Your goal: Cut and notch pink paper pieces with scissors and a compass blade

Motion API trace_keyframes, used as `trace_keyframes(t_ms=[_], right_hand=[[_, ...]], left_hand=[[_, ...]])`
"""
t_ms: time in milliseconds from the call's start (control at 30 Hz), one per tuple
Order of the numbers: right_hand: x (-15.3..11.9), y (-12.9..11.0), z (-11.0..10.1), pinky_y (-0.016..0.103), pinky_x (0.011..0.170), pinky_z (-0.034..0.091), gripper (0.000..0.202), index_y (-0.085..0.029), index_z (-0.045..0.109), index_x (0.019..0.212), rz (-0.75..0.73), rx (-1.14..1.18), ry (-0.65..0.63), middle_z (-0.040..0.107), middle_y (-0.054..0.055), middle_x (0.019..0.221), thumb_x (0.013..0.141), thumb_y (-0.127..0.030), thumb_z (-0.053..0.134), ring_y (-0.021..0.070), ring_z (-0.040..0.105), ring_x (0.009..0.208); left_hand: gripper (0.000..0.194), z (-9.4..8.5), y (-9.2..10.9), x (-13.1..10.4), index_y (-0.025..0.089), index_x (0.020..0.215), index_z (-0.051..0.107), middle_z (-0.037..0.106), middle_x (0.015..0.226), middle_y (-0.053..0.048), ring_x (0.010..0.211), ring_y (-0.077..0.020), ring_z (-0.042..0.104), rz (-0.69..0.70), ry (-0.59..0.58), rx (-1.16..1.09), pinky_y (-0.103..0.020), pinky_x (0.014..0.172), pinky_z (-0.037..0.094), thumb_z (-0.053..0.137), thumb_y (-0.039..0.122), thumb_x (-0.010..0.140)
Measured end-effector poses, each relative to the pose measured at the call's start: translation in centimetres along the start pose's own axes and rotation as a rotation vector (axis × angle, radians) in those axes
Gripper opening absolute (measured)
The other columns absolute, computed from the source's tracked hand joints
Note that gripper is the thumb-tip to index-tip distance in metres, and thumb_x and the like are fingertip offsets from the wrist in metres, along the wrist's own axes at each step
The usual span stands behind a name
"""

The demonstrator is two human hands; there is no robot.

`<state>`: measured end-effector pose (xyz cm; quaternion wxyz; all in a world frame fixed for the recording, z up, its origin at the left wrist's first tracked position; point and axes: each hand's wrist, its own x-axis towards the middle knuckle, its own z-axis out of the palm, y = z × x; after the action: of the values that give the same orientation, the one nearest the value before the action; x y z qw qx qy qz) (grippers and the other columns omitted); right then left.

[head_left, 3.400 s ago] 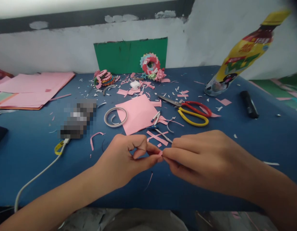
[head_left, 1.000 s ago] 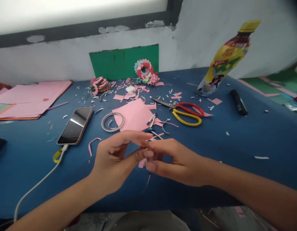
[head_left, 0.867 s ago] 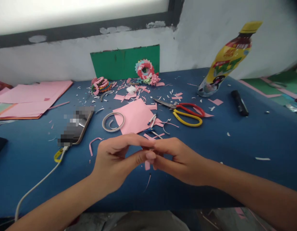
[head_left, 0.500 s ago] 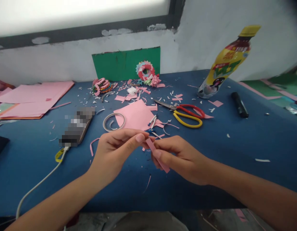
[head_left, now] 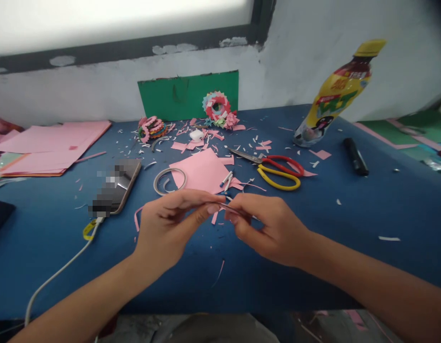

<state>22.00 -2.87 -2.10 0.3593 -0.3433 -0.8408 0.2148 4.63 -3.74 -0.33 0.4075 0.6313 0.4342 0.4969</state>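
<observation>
Above the blue table, the left hand and right hand each pinch the narrow pink paper strip between thumb and fingers, its long axis running left to right, nearly edge-on, right end angled nearer.

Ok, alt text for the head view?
A bare left hand and bare right hand pinch a narrow pink paper strip over a blue tabletop; beyond lie a pink paper sheet and red-and-yellow-handled metal scissors.
</observation>
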Motion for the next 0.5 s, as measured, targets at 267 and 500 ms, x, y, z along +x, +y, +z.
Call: trace_keyframes(t_ms=[267,500], right_hand=[[0.0,0.9,-1.3,0.024,0.077,0.047,0.025,-0.019,0.057,0.109,-0.058,-0.167,0.119,0.067,0.004,0.102,0.087,-0.018,0.046,0.0135,0.062,0.091],[0.2,0.7,-1.0,0.024,0.069,0.049,0.023,-0.017,0.060,0.106,-0.059,-0.152,0.083,0.069,0.003,0.095,0.086,-0.020,0.047,0.0125,0.064,0.078]], left_hand=[[0.014,-0.1,-0.2,0.0,0.019,0.076,0.065,0.071,0.081,0.000,0.081,-0.0164,0.067,0.042,0.071,0.025,-0.025,0.075,0.055,0.071,0.013,0.065],[0.016,0.0,-0.2,0.0,0.019,0.083,0.067,0.071,0.084,0.000,0.079,-0.0140,0.066,0.059,0.030,0.066,-0.023,0.074,0.054,0.069,0.014,0.069]])
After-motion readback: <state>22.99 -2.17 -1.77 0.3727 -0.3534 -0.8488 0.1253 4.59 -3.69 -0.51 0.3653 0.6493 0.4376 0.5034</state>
